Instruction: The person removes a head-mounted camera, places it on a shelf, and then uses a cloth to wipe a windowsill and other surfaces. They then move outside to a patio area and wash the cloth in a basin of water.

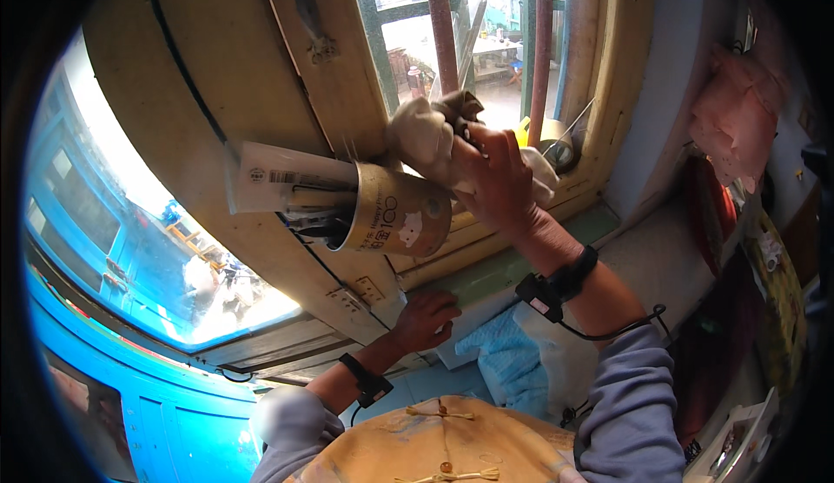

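My right hand point(498, 180) grips a crumpled, soiled beige cloth point(420, 134) against the lower part of a barred window. Just left of it is a gold cylindrical can point(401, 212) with printing and a cartoon animal. A clear plastic sleeve point(287, 177), scissors point(322, 225) and other slim items stick out of the can's mouth. Lower down, my left hand point(423, 320) rests by the green sill edge point(482, 284), its fingers loosely bent and holding nothing. Bunched cloth and my right fingers hide part of the window's bottom.
Reddish-brown bars point(539, 46) cross the window. A tape roll point(558, 144) sits in its right corner. Below lies a blue textured cloth point(508, 349) beside white material. At left is a blue door point(176, 431); a pink bag point(736, 111) hangs at right.
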Tool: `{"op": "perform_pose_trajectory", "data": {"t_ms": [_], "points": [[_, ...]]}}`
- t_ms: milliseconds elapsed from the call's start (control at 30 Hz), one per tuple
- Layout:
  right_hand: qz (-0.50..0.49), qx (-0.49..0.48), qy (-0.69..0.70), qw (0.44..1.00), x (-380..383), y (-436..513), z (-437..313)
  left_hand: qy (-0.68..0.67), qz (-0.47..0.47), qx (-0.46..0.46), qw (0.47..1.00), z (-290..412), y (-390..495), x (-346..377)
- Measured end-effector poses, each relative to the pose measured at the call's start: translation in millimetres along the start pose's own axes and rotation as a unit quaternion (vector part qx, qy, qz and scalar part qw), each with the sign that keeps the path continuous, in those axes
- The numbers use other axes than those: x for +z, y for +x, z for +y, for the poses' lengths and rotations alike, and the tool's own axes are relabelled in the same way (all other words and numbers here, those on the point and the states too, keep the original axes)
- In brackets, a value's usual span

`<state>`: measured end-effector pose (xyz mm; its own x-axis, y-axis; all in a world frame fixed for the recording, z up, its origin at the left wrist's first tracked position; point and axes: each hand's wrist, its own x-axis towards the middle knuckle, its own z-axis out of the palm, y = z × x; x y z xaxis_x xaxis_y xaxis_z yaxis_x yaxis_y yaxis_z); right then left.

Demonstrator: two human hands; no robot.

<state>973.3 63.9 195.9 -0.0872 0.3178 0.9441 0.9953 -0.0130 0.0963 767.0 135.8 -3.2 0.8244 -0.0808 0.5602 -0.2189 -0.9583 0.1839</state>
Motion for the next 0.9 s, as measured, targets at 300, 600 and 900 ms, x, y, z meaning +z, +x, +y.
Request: {"op": "perform_pose_trajectory", "data": {"t_ms": [300,600,900], "points": [[-0.039,0.035,0.038,0.998,7.9,-46.7,-10.1,0.006,0.002,-0.009,1.0,0.1,0.2,1.1],[-0.083,-0.022,0.009,0.996,0.6,-59.0,-7.6,0.005,-0.001,-0.013,1.0,0.0,2.0,0.0],[-0.176,-0.002,0.034,0.984,-12.5,-71.0,-10.5,0.036,0.009,0.011,0.999,-0.3,-1.1,1.4]]}}
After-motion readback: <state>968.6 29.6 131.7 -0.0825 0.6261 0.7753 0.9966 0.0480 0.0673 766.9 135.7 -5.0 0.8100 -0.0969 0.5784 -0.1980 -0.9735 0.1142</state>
